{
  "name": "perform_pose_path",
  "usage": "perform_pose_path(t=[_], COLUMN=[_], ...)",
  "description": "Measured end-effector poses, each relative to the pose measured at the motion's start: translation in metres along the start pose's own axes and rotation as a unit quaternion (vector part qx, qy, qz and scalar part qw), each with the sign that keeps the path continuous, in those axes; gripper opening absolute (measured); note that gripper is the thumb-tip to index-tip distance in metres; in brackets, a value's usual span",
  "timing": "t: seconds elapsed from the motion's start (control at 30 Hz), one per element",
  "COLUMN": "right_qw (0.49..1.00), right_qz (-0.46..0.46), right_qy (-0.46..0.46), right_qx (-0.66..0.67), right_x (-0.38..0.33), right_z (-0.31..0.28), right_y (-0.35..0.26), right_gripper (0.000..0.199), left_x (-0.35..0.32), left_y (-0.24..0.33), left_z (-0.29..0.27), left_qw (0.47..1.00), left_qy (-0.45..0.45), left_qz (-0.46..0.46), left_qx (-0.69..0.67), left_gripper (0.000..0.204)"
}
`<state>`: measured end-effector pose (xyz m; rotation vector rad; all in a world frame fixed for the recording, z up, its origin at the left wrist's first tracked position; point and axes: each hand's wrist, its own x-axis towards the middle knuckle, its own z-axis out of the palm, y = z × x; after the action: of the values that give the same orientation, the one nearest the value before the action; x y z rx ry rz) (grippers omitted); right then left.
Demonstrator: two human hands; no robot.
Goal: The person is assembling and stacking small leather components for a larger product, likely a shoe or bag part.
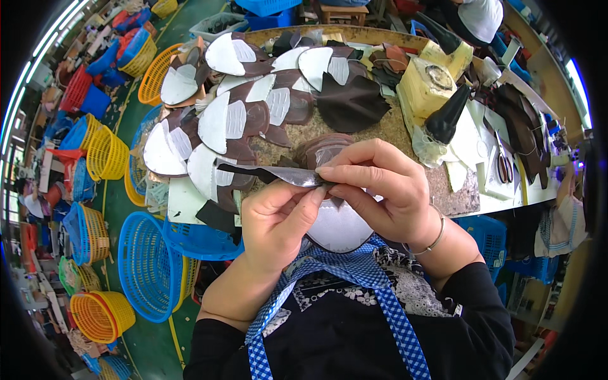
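Dark leather piece [278, 175] at frame centre, gripped by both hands: left hand [273, 218] pinching from below, right hand [383, 183] pinching its right end. Long axis near-horizontal, free end pointing frame left, slightly up.

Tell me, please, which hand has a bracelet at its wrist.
The right hand: it alone has a thin bracelet; the left hand has none.

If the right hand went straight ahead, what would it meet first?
Going leftward past the dark piece it pinches, the right hand would probably meet the left hand first; depth is unclear.
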<state>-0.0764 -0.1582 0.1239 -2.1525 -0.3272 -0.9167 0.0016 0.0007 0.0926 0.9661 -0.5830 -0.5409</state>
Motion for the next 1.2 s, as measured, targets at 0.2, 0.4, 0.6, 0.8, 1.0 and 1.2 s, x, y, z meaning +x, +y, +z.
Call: perform_pose_path(t=[0.2,0.4,0.6,0.8,1.0,1.2], right_qw=[0.969,0.911,0.92,0.975,0.985,0.981], right_qz=[-0.112,0.355,0.345,0.198,0.054,0.137], right_qy=[0.011,0.04,0.087,0.085,0.124,0.1], right_qx=[-0.222,0.207,0.164,0.06,-0.111,-0.098], right_x=[-0.004,-0.008,-0.013,-0.007,-0.011,-0.013], right_z=[0.005,0.009,0.014,0.02,0.034,0.047], right_y=[-0.003,0.004,0.02,0.03,0.015,0.018], right_gripper=[0.028,0.009,0.008,0.009,0.008,0.01], left_x=[0.003,0.006,0.014,0.021,0.022,0.047], left_y=[0.0,-0.013,-0.007,-0.007,-0.015,-0.046], left_z=[0.0,-0.015,-0.008,0.006,0.008,-0.02], left_qw=[0.939,0.979,0.908,0.867,1.0,0.888], left_qy=[-0.004,-0.072,-0.017,-0.022,0.0,0.141], left_qz=[0.095,0.014,0.102,0.194,0.007,0.15], left_qx=[0.331,0.189,0.407,0.457,-0.013,0.411], left_gripper=[0.014,0.008,0.015,0.017,0.034,0.016])
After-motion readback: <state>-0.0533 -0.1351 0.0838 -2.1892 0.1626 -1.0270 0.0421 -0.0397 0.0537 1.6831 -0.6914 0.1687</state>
